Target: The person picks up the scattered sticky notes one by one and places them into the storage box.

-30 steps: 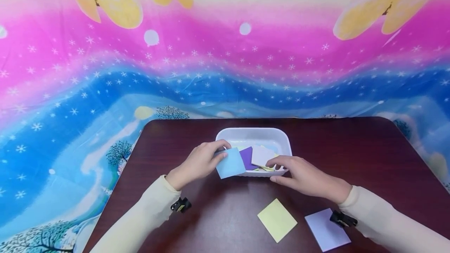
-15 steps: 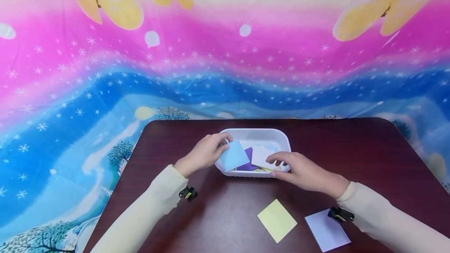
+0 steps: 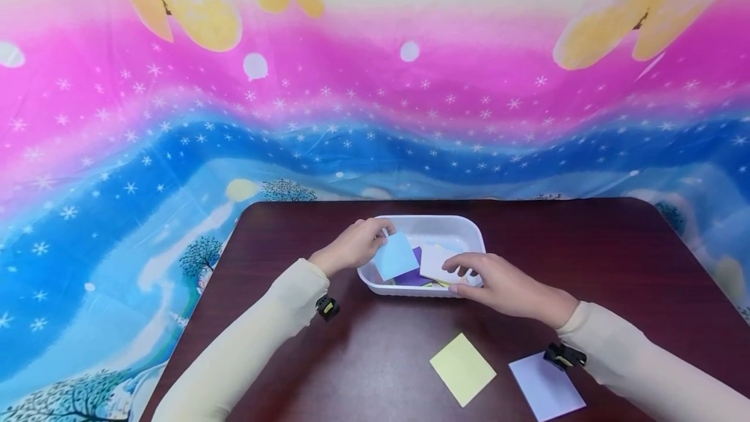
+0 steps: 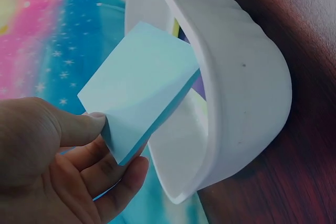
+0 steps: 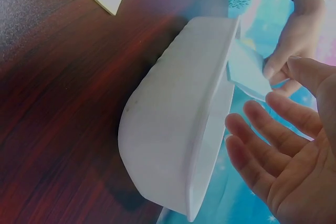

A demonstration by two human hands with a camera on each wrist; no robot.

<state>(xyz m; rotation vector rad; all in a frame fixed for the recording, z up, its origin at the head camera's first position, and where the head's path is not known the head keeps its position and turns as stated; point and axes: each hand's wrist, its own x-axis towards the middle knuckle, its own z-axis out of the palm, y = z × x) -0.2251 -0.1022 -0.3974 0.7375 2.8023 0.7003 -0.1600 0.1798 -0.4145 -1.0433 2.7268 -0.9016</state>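
Note:
My left hand [image 3: 354, 245] pinches a light blue sticky-note pad [image 4: 144, 82] by one corner, thumb on top and fingers beneath. The pad is tilted over the left part of a white plastic tray [image 3: 404, 290]. Inside the tray, a purple pad [image 3: 413, 277] lies partly under the blue one, and a pale pinkish-white pad [image 3: 435, 263] sits beside it. My right hand [image 5: 294, 161] is at the tray's right front rim, its fingers loosely bent and holding nothing. In the head view, its fingers overlap the pale pad; whether they touch it I cannot tell.
On the dark red-brown table [image 3: 281, 370], a yellow pad [image 3: 463, 370] lies in front of the tray. To its right is a lavender pad [image 3: 541, 388], partly covered by the right wrist's camera. A printed cloth backdrop [image 3: 375, 109] hangs behind the table.
The left hand has moved away from me and to the right, carrying the blue pad from the tray's front left edge to above its inside. The right hand has barely shifted.

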